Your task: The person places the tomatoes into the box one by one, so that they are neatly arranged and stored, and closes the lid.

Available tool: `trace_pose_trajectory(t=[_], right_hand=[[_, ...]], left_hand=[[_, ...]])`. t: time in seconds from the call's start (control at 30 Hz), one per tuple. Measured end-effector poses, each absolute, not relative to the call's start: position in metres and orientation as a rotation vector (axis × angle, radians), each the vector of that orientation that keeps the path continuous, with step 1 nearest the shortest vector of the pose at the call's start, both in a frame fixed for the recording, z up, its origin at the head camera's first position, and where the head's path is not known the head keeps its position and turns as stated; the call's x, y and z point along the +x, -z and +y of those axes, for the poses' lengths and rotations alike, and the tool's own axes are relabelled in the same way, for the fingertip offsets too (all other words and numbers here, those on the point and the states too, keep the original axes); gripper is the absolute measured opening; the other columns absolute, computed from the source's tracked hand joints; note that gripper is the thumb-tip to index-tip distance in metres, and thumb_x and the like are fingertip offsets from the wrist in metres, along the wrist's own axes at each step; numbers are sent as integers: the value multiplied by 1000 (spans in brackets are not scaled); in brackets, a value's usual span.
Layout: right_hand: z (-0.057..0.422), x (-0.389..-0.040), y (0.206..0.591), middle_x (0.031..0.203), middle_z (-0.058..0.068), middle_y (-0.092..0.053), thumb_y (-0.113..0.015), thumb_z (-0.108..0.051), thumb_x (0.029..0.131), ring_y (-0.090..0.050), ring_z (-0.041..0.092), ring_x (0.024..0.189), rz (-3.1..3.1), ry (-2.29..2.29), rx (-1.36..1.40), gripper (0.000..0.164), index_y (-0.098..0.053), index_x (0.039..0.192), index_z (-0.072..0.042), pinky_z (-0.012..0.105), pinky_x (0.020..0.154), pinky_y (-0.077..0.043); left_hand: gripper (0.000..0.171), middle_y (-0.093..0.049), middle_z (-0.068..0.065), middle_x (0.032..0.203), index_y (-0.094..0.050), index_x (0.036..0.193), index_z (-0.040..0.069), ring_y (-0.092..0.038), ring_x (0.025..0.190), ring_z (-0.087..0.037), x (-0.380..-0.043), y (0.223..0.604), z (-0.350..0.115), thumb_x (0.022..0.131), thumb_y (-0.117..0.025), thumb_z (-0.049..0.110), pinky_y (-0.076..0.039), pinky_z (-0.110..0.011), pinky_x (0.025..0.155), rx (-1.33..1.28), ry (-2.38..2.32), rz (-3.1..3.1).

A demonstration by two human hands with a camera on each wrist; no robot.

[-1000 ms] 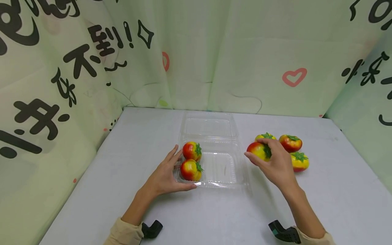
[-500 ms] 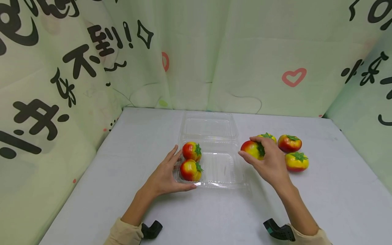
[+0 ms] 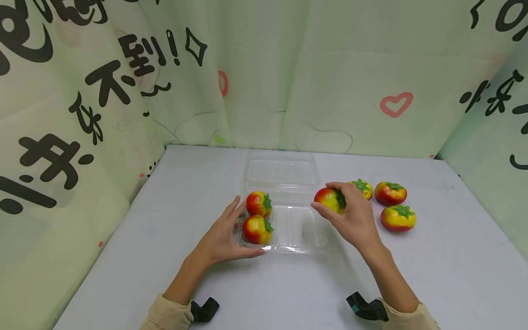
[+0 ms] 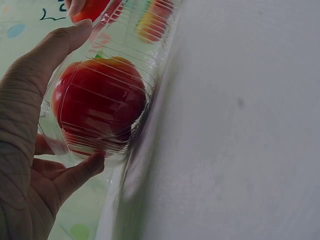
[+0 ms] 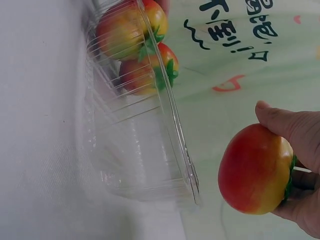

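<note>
In the head view, my right hand (image 3: pixel 355 220) pinches a red and yellow persimmon (image 3: pixel 328 200) between thumb and fingers, above the right edge of a clear plastic clamshell box (image 3: pixel 294 229). Its green calyx faces the palm, as the right wrist view shows with the held persimmon (image 5: pixel 254 170) apart from the box. My left hand (image 3: pixel 222 240) holds the box at its near left corner, thumb along the front rim and fingers against the left side. Two persimmons sit in the box's left part, a far one (image 3: pixel 257 204) and a near one (image 3: pixel 256 230).
The box's lid (image 3: pixel 281 169) lies open toward the back. Right of the box, on the white table (image 3: pixel 284 293), are a red persimmon (image 3: pixel 390 193), a yellow one (image 3: pixel 398 218) and another (image 3: pixel 364 188) partly hidden behind my right hand. A printed curtain (image 3: pixel 330 82) encloses the table.
My right hand has carried the held persimmon leftward, from beside the other loose persimmons to the box's right edge. My left hand and the box have stayed put.
</note>
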State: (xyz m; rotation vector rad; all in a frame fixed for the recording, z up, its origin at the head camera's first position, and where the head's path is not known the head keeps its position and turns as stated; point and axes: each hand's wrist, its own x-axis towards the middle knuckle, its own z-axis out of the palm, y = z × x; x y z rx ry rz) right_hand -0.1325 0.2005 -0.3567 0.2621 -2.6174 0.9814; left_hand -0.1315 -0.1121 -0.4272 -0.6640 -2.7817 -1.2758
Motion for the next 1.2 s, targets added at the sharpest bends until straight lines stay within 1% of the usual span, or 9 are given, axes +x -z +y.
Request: trace_pose_trajectory(t=[0.23, 0.37, 0.6, 0.7, 0.9, 1.2], right_hand=[[193, -134, 360, 130, 17, -62, -83, -28, 88, -56, 33, 111, -2607, -1009, 276, 56, -61, 132, -3, 49, 87, -55], [189, -135, 360, 133, 17, -60, -82, -30, 89, -55, 34, 115, -2627, -1030, 276, 57, -60, 134, -3, 52, 91, -56], [183, -136, 361, 132, 17, -60, -83, -28, 87, -55, 33, 113, -2630, -1053, 277, 57, -61, 133, -3, 51, 92, -55], [180, -137, 361, 133, 17, -60, -83, -28, 88, -55, 33, 113, -2640, -1065, 274, 57, -60, 134, -4, 52, 93, -55], [175, -139, 363, 133, 16, -60, -84, -29, 87, -56, 32, 112, -2641, -1085, 274, 58, -60, 133, -5, 50, 91, -57], [166, -142, 367, 132, 17, -61, -83, -29, 88, -57, 33, 110, -2624, -1113, 304, 57, -61, 133, -2, 50, 90, -57]], left_hand=[[119, -24, -15, 168, -34, 160, 9, -58, 133, -28, -131, 428, -112, 67, -92, 55, -49, -50, 108, -667, 1272, -2778], [118, -23, -15, 168, -34, 160, 10, -56, 135, -29, -131, 427, -111, 67, -92, 54, -49, -50, 107, -658, 1277, -2785], [118, -24, -14, 169, -34, 160, 10, -49, 141, -31, -131, 427, -111, 67, -92, 55, -48, -52, 108, -648, 1264, -2793], [118, -24, -14, 169, -35, 160, 11, -50, 141, -31, -131, 427, -111, 67, -92, 55, -49, -52, 107, -643, 1265, -2796], [117, -23, -14, 169, -35, 160, 11, -56, 135, -30, -131, 428, -111, 68, -92, 55, -50, -51, 106, -644, 1276, -2791], [117, -23, -15, 169, -34, 160, 10, -49, 141, -32, -131, 430, -111, 68, -91, 55, -50, -52, 106, -656, 1278, -2778]])
